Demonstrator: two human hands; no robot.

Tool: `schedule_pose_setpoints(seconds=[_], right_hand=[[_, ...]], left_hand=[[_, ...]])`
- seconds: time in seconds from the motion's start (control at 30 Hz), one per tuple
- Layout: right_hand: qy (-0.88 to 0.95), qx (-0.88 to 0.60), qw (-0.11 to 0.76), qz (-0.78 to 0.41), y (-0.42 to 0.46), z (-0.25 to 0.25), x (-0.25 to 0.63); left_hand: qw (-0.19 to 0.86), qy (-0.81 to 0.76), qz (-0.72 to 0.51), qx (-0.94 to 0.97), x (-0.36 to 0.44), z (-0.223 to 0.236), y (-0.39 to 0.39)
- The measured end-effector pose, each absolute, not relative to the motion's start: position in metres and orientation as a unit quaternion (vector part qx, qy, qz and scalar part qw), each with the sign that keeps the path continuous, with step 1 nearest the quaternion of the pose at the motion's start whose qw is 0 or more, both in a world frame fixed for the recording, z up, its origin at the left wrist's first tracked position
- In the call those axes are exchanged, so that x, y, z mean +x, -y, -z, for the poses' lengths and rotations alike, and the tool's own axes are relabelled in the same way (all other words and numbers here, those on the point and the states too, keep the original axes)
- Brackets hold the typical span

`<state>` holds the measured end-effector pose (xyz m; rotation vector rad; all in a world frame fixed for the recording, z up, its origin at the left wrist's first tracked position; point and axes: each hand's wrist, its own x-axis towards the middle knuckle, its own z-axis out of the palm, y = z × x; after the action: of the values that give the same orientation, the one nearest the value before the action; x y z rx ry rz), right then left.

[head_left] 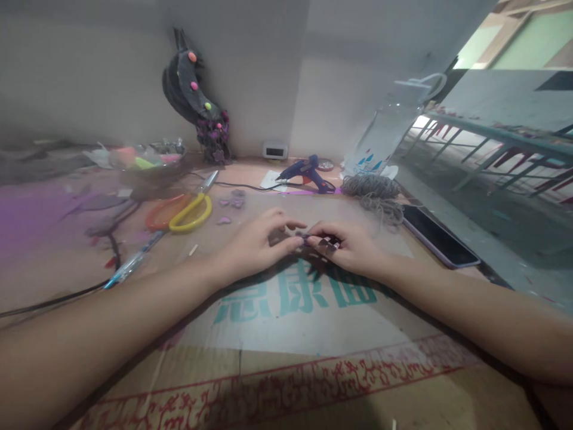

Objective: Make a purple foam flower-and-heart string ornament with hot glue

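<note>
- Left hand [264,239], one: its thumb tip touches the workpiece; you cannot tell whether its fingers are clamped on it.
- Right hand [353,246], one: your thumb and fingers are pinched on the workpiece.
- Small dark purple workpiece [305,235], one in clear view: located between your two hands, above the pale sheet [290,337]. Further dark bits at your right fingers are too blurred to count.
- Pale sheet, one: it bears green printed characters, three visible, at its near half.
- Loose purple piece [224,221], one: left of your left hand, with a small group just beyond it.
- Scissors [208,206], one pair; pen [129,266], one: both on the left of the bench [244,174].
- Glue gun [308,170], one: far side, centre.
- Crescent ornament [184,83], one: far left, carrying four coloured balls.
- Grey yarn bundle [373,190], one; pitcher [380,140], one: far right.
- Phone [441,236], one: right edge.
</note>
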<state>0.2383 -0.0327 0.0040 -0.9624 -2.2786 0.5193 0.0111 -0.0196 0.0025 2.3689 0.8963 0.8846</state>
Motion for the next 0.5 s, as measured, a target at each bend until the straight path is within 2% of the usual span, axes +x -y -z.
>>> schedule_pose_setpoints(seconds=[0.27, 0.5], right_hand=[[0.856, -0.363, 0.305, -0.204, 0.0306, -0.0027, 0.2380], [0.864, -0.359, 0.342, -0.091, 0.0279, -0.0059, 0.2419]], left_hand=[[0.205, -0.328, -0.296, 0.874, 0.0115, -0.0035, 0.0191], [0.220, -0.355, -0.301, 0.857, 0.0096, -0.0043, 0.0214]])
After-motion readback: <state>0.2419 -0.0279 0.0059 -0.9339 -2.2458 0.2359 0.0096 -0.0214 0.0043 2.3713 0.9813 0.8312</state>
